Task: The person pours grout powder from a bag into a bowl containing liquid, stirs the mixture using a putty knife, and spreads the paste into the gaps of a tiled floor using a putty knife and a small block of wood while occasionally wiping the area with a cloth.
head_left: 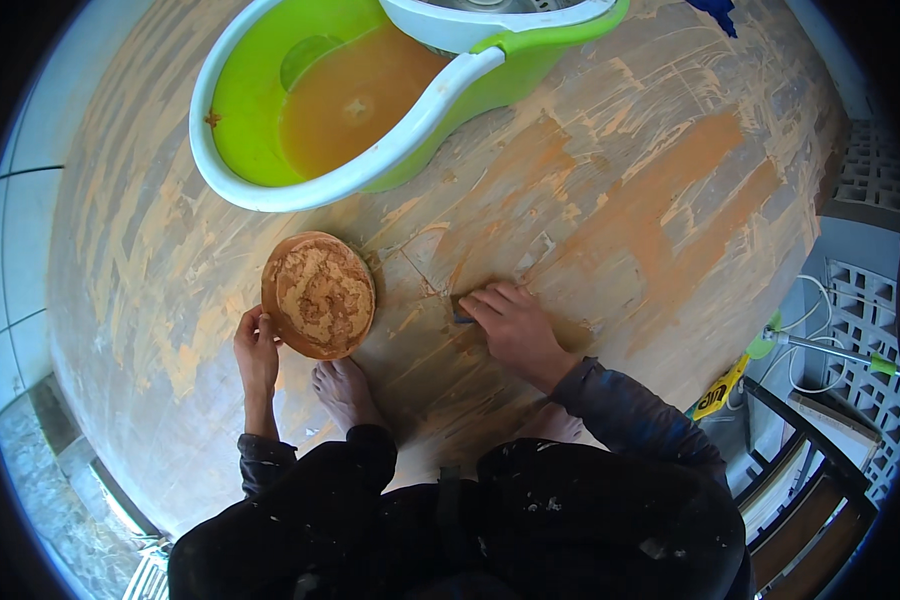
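My left hand (258, 350) pinches the rim of a round, shallow orange-brown bowl (365, 335). Inside the bowl is a thick tan and reddish-brown paste (320, 292), crusted over its surface. The bowl sits tilted slightly, close to my bare left foot. Farther right, my right hand (515, 330) presses down low on the smeared floor, its fingers closed over a small flat dark piece (461, 312) with a bluish edge. Most of that piece is hidden under the fingers, so its kind does not show. Orange-brown streaks of paste cover the floor (620, 300) around it.
A green bucket with a white rim (205, 150) and cloudy orange water stands ahead; a white basket (450, 35) is set in its right part. Bare feet (345, 392) are beneath me. At the right are a mop-like pole (840, 352), a yellow package (720, 388) and a dark slatted frame (810, 480).
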The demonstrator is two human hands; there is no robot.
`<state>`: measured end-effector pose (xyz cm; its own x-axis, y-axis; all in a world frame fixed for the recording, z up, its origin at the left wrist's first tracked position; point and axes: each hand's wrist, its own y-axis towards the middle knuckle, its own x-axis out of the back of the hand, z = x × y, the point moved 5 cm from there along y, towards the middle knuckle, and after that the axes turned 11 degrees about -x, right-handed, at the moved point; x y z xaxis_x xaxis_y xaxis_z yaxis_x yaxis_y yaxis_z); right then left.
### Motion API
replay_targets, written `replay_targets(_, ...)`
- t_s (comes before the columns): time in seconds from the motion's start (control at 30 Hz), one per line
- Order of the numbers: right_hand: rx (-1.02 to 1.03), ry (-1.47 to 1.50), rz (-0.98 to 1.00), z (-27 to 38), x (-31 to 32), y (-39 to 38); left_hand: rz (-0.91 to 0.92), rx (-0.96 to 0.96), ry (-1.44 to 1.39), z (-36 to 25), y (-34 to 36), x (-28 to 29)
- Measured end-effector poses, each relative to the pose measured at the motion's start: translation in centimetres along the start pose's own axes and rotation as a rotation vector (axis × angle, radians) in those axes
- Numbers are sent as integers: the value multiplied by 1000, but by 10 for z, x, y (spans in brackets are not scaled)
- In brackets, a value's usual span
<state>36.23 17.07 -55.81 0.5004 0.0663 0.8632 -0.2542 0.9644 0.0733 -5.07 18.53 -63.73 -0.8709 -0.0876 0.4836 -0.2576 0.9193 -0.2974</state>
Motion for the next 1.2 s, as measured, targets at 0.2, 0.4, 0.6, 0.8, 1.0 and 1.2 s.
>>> replay_targets(0.2, -162, -27, 48, -30, 8, -14, 9, 16, -56, 14, -12, -22)
replay_targets(0.4, -88, -59, 99, 20, -38, -67, 31, 23, -103, 9, -14, -17)
replay_targets(0.6, -234, 40, -108, -20, 14, -41, 46, 43, -143, 7, -12, -11)
replay_targets(0.8, -293, -128, -152, -41, 9, -23, 91, 103, -213, 29, -9, -15)
replay_targets(1.0, -121, 169, 188, 48, -63, -68, 141, 74, -192, 6, -10, -24)
replay_targets(1.2, -241, 611, 202, 41, -41, -84, 241, -50, -166, 0, -4, -14)
